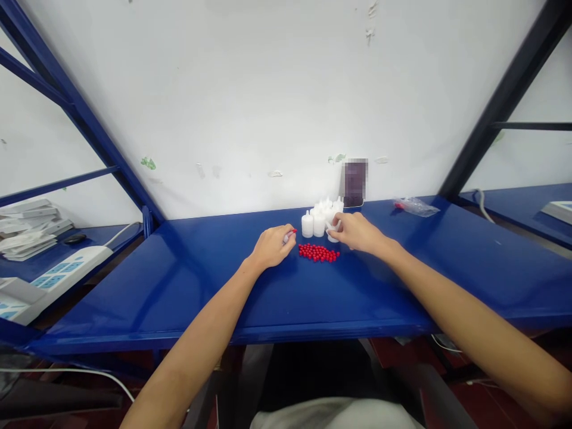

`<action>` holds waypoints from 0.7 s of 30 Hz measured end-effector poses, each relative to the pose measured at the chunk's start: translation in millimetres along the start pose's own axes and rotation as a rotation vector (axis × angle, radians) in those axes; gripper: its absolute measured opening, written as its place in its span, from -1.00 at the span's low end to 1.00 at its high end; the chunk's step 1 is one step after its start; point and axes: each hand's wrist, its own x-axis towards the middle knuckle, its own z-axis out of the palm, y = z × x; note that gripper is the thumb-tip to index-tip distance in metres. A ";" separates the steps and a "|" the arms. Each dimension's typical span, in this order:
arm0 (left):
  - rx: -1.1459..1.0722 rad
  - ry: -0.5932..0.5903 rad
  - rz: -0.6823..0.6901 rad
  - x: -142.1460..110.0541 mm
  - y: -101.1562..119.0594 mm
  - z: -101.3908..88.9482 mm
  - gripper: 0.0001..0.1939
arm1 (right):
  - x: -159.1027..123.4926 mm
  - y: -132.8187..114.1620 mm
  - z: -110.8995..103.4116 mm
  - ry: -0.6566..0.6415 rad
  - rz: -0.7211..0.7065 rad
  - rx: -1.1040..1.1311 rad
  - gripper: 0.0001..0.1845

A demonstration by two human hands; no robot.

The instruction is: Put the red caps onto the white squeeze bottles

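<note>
On the blue table, my left hand (pixel 273 245) is closed around a small whitish piece with a red tip (pixel 288 236), mostly covered by the fingers; it looks like a nozzle with a red cap. My right hand (pixel 357 231) pinches a white plastic bottle (pixel 333 236) at the near right side of a cluster. Several more white bottles (pixel 318 223) with narrow nozzle tips stand upright there, close together. Between my hands and nearer to me lies a loose patch of small red caps (pixel 318 253).
A phone-like device (pixel 354 183) with a blurred screen leans on the wall behind the bottles. Farther right lies a clear plastic bag (pixel 415 207) with something red in it. Blue frame posts rise at both sides. A white power strip (pixel 67 274) sits beyond the left post.
</note>
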 end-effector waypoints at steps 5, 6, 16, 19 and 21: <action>-0.003 -0.001 -0.001 -0.3 0.1 -0.6 -0.77 | -2.2 -0.1 -4.2 0.035 -0.009 0.006 -0.71; -0.005 -0.001 -0.001 -0.3 0.3 -0.9 -0.77 | -3.0 -0.5 -5.7 0.041 -0.010 -0.010 -0.71; 0.001 -0.017 0.006 -0.5 0.9 -1.5 -0.79 | -7.0 -1.7 -9.9 -0.034 0.014 -0.083 -0.70; 0.000 -0.011 0.015 -0.6 0.2 -0.8 -0.79 | -6.7 -1.9 -11.7 -0.038 0.021 -0.108 -0.71; -0.002 -0.013 0.017 -0.7 -0.2 -0.5 -0.79 | -6.9 -2.2 -13.4 -0.055 0.023 -0.129 -0.71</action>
